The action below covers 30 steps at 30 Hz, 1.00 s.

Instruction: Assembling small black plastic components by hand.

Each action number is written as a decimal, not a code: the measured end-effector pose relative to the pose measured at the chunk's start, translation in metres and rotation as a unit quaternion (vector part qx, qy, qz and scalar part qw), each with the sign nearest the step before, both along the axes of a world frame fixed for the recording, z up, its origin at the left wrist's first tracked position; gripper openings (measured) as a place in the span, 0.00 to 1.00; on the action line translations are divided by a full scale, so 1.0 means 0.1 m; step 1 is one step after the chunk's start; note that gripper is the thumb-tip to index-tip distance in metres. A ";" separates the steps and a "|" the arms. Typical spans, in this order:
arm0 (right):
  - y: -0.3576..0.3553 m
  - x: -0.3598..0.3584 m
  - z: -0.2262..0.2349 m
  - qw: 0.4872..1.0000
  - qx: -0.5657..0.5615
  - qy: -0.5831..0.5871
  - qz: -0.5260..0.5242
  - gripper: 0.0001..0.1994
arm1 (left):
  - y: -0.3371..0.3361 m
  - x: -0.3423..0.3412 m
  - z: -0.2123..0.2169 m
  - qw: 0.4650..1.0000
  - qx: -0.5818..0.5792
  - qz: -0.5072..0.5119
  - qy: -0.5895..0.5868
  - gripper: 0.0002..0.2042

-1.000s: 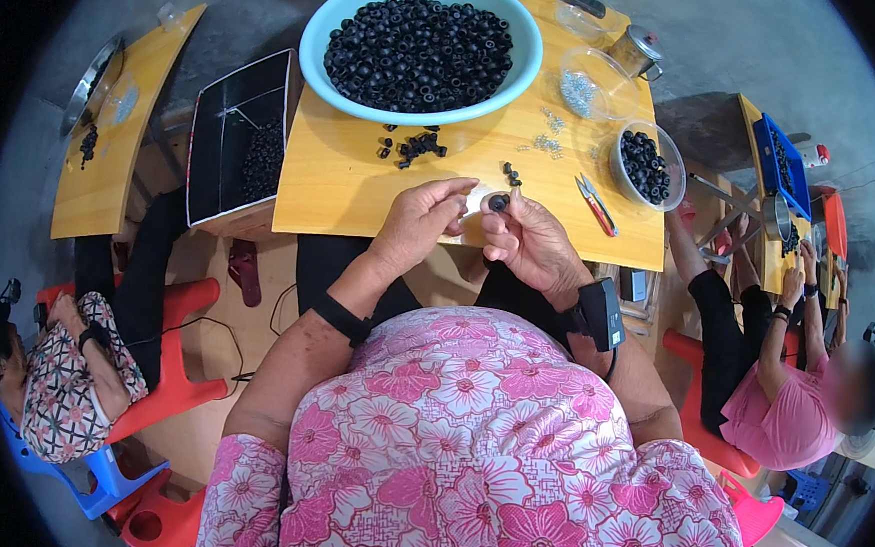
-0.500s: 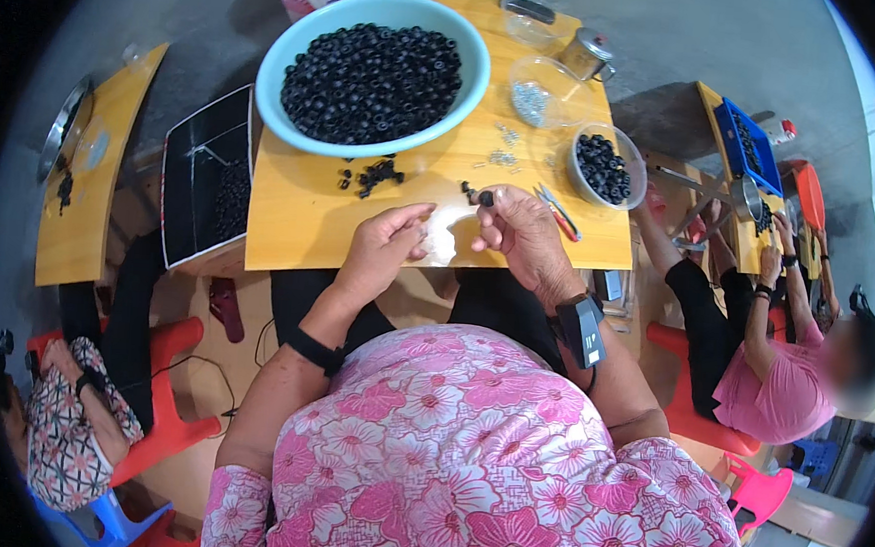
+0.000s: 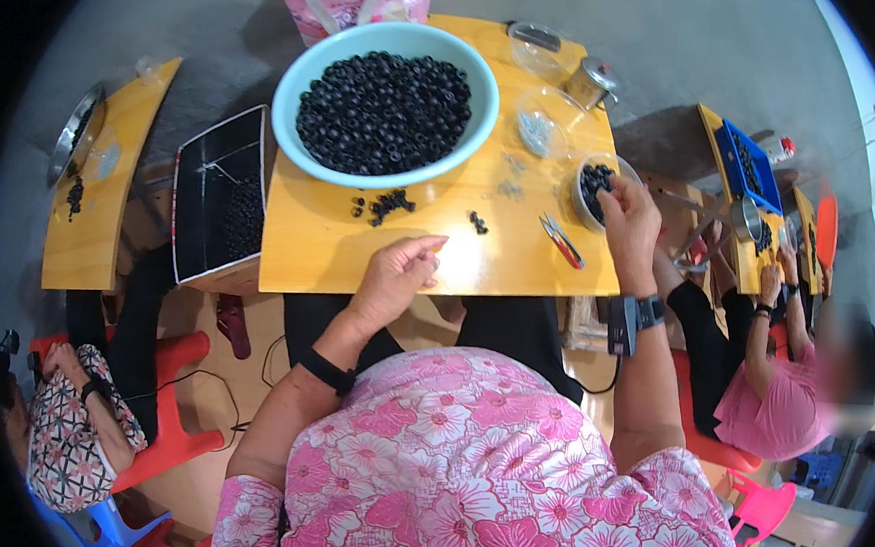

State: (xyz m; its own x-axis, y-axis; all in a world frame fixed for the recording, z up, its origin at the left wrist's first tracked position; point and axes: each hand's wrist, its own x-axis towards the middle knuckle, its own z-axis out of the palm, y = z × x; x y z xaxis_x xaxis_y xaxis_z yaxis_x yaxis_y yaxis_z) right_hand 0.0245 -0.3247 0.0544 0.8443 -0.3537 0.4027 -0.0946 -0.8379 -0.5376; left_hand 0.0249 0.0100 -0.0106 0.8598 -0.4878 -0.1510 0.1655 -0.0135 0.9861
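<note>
Right hand (image 3: pixel 629 217) dips loosely curled fingers into the small clear bowl of black beads (image 3: pixel 593 186); left hand (image 3: pixel 394 276), empty and half open, rests near the yellow wooden table's (image 3: pixel 358 259) edge. A nudge could tip the bowl rightward off it.

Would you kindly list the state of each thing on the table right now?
Basin: full of dark beads.
Small bowl: partly filled; right hand reaching in.
Clear bowl: nearly empty.
Tin: lid on.
Pliers: lying untouched.
Left hand: resting at the table edge, fingers pinched.
</note>
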 end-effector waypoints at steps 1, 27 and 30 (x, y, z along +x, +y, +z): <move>0.09 0.00 -0.03 0.999 0.026 -0.018 0.019 0.12 | 0.00 0.00 0.01 1.000 0.010 -0.004 -0.012 0.15; 1.54 1.22 0.33 0.949 0.013 0.051 0.312 0.19 | 0.60 0.45 -0.04 0.912 0.159 0.312 -0.213 0.05; 1.57 1.43 0.24 0.932 -0.085 0.089 0.340 0.26 | 0.58 0.44 -0.06 0.912 0.154 0.322 -0.200 0.05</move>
State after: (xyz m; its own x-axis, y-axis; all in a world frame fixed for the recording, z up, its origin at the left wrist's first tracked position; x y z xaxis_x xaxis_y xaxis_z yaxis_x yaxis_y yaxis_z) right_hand 0.1679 -0.1674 0.0782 0.9084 0.3444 0.2370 0.4154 -0.8076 -0.4186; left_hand 0.0690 0.0684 -0.0170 0.9695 0.1510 0.1932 -0.1352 -0.3278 0.9350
